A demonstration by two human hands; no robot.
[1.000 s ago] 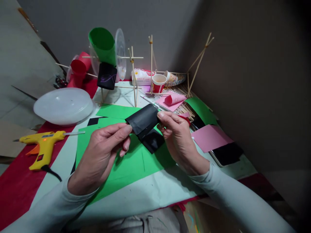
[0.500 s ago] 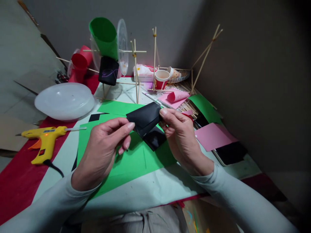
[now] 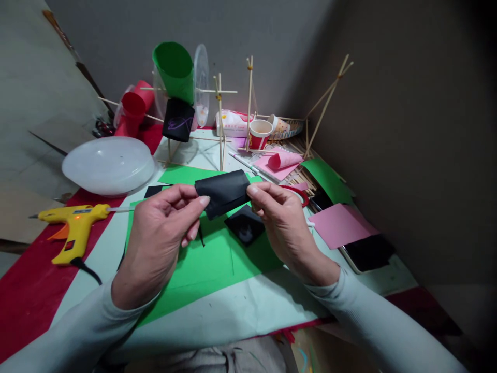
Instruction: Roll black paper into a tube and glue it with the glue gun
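I hold a curled piece of black paper [image 3: 223, 191] in the air over the table, pinched at both ends. My left hand [image 3: 159, 238] grips its left edge with thumb and forefinger. My right hand [image 3: 281, 228] grips its right edge. Below it lies a large green paper sheet [image 3: 209, 264] with a smaller black paper piece [image 3: 244, 225] on top.
A yellow glue gun [image 3: 75, 225] lies at the left on red cloth. A white plastic lid [image 3: 108, 166] sits behind it. A stick frame with green, red and black paper cups [image 3: 174, 88] stands at the back. Pink paper [image 3: 339, 225], a dark phone [image 3: 367, 252] and red scissors [image 3: 298, 194] lie right.
The black paper has turned from tilted to nearly level between my hands and lifted away from the black piece on the table. My view shifted slightly.
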